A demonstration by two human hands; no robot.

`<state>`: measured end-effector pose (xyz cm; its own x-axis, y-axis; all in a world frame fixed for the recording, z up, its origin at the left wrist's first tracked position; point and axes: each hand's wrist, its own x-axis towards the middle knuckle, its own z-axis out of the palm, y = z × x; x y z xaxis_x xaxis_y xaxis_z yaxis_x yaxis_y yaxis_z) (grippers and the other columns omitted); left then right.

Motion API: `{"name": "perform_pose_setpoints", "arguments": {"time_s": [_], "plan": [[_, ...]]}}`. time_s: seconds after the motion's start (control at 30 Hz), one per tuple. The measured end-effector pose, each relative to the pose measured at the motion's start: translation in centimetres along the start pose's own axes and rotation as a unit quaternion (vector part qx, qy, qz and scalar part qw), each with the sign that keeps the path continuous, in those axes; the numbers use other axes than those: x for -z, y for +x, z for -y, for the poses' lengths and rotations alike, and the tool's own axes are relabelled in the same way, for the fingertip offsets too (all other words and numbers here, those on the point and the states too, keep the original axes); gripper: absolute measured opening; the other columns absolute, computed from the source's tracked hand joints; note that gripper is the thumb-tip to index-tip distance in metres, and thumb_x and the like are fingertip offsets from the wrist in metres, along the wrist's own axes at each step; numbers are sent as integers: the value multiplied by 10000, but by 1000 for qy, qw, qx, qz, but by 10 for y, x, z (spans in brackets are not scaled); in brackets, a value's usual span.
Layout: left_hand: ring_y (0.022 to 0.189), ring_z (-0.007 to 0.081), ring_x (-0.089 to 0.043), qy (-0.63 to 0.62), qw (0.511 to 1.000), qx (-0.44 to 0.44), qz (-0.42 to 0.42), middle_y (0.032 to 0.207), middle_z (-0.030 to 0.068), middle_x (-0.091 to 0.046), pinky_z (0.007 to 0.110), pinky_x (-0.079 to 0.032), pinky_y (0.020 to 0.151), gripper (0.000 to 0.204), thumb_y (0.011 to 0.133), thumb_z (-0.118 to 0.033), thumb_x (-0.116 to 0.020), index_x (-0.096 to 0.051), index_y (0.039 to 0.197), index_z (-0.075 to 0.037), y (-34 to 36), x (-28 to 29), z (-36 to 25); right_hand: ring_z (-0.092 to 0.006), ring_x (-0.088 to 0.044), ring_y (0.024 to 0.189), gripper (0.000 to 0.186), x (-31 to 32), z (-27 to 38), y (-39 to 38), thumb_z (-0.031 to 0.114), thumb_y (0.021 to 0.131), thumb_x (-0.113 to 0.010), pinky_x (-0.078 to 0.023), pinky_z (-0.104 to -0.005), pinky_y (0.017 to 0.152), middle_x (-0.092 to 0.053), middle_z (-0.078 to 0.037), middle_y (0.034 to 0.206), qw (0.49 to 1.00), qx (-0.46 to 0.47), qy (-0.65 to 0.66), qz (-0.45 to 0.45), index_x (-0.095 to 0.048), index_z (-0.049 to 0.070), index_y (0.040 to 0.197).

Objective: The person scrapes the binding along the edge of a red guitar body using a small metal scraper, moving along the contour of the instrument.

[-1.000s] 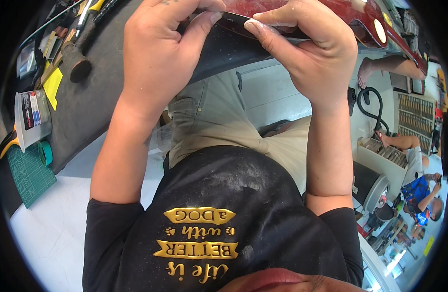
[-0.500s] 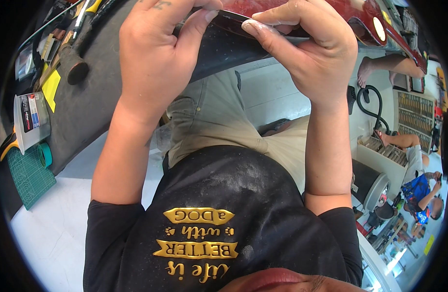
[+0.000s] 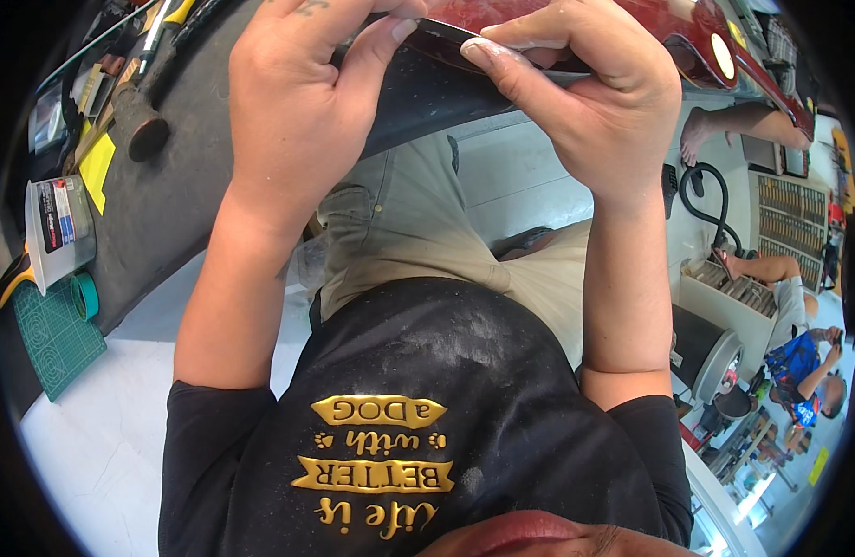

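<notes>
Both hands (image 3: 446,102) pinching the glossy red guitar body's (image 3: 576,23) edge, fingertips seemingly hidden, top cropped.

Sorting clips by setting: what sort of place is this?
Probably a guitar repair workshop: a red guitar body on a dark bench, a hammer, and a green cutting mat.

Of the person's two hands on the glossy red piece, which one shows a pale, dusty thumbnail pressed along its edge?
The right hand: its thumb lies flat along the dark edge of the red body, nail whitish. The left hand grips beside it, thumb tip on the same edge.
</notes>
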<state>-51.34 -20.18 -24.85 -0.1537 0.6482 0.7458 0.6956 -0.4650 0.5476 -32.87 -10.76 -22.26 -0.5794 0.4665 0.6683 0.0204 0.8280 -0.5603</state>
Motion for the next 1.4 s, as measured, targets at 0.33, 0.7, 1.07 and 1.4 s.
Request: {"name": "perform_pose_setpoints", "arguments": {"time_s": [0.33,0.7,1.07,1.4], "plan": [[792,206,-628,7,1000,19,12,896,91,-634,296,-476,700,156,821,127,-709,-694,910,-1,0,0,0,-200,-529,593,167,-3,-3,1,39,731,-866,-409,-323,558,-573,-29,645,996,68,-53,2,-705,81,735],[730,187,-610,21,999,25,21,877,89,-635,289,-461,643,163,805,132,-714,-695,897,-2,-1,1,-5,-210,-516,600,196,0,-1,1,31,719,-865,-400,-332,556,-539,-27,637,994,70,-78,18,-677,86,717],[710,226,-635,40,997,-70,-15,824,105,-637,300,-491,626,150,781,123,-742,-667,832,4,-2,-2,0,-234,-505,599,232,-1,0,3,3,671,-855,-404,-354,557,-509,-39,638,988,116,-99,18,-636,77,693],[1057,137,-580,-238,963,130,12,1160,45,-629,276,-450,991,317,903,108,-605,-658,1200,12,-7,20,10,-123,-631,785,69,25,-21,-5,-41,880,-783,-524,-284,834,-651,-36,806,988,19,145,53,-716,-25,890]]}}
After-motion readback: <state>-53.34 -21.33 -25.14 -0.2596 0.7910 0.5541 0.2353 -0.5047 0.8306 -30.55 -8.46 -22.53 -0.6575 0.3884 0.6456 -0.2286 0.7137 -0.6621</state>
